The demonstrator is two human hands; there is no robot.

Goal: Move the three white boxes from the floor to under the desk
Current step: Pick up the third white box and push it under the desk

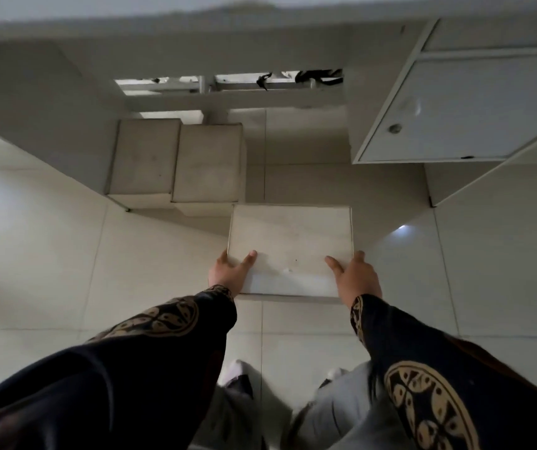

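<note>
step: third box (290,235) of three, two boxes (176,160) already under the surface (260,37) | my left hand (228,271) and right hand (355,274) clasp its near corners, fingers (249,258) spread | next: I push it forward beside them

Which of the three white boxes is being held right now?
The nearest box, gripped at its near corners by the left hand and right hand. The other two boxes sit untouched side by side under the desk.
</note>
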